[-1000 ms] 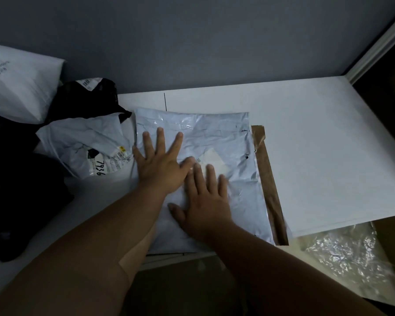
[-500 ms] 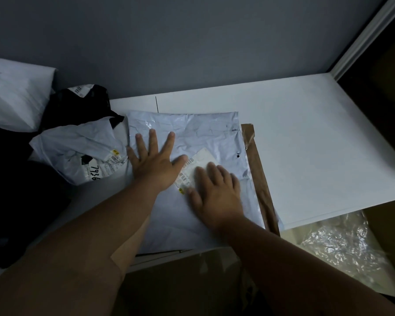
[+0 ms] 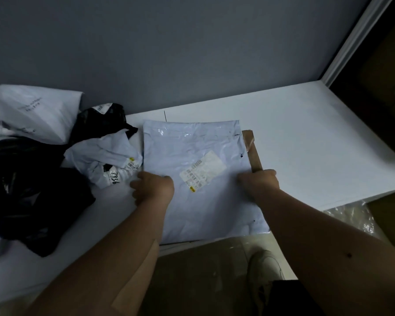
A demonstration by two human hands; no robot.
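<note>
Gripping white mailer [image 3: 192,144] flat on table [image 3: 306,133] | long axis 12–6 o'clock | left hand [image 3: 152,188] curls round 9 o'clock edge, right hand [image 3: 259,182] round 3 o'clock edge | both equally near

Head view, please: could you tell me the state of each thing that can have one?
white mailer, flat on the table, label up
left hand, grips the mailer's left edge
right hand, grips its right edge
brown cardboard, lying partly under the mailer
crumpled white bag, lying beside the mailer
</note>
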